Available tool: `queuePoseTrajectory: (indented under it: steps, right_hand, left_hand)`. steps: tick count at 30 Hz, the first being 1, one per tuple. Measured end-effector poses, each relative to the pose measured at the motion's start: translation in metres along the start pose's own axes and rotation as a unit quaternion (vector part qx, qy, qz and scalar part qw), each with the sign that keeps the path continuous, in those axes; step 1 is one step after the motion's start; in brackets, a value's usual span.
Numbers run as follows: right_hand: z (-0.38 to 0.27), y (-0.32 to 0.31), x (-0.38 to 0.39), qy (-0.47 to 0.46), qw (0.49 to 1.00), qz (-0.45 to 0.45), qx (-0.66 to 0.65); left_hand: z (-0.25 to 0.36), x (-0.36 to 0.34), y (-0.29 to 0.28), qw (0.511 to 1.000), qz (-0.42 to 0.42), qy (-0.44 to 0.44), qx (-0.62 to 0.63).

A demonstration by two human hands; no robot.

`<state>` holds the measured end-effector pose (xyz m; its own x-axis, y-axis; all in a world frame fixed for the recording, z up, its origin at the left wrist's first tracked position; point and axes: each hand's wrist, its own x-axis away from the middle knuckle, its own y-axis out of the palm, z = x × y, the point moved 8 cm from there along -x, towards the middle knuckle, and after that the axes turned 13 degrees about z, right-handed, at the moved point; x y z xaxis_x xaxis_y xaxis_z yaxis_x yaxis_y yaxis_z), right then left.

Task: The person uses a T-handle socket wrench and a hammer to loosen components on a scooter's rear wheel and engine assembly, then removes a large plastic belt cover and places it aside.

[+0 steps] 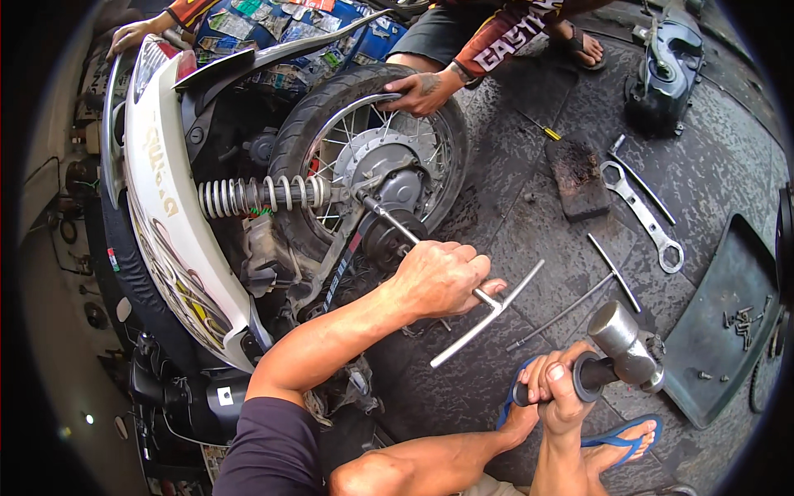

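Note:
My left hand is closed round the shaft of a T-handle wrench. The wrench's far end meets the wheel-side end of the coil-spring shock absorber. Beside it is the hub of the spoked rear wheel. My right hand grips a ball-peen hammer by its black handle, the metal head raised above the floor. Another person's hand rests on the tyre and rim; that person's other hand touches the tail of the white scooter body.
On the dark floor at right lie a second T-handle wrench, a flat ring spanner, a metal bar, a dirty block and a yellow-handled screwdriver. A tray holds several bolts. An engine cover lies far right.

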<state>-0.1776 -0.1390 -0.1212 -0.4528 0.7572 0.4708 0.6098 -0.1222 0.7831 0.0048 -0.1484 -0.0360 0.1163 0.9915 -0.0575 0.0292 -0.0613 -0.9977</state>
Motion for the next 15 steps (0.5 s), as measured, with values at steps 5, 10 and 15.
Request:
queuePoseTrajectory:
  steps: [5,10,15]
  right_hand:
    - [0.009,-0.007,-0.015,0.006,0.993,-0.025,0.119]
    - [0.023,-0.013,-0.018,0.039,0.993,-0.018,0.108]
    - [0.051,-0.027,-0.011,0.064,0.982,-0.001,0.178]
  left_hand:
    - [-0.009,-0.009,0.002,1.000,-0.005,-0.011,-0.010]
    - [-0.011,-0.011,0.001,1.000,-0.009,-0.010,-0.005]
    - [-0.012,-0.009,0.000,1.000,0.003,-0.004,-0.014]
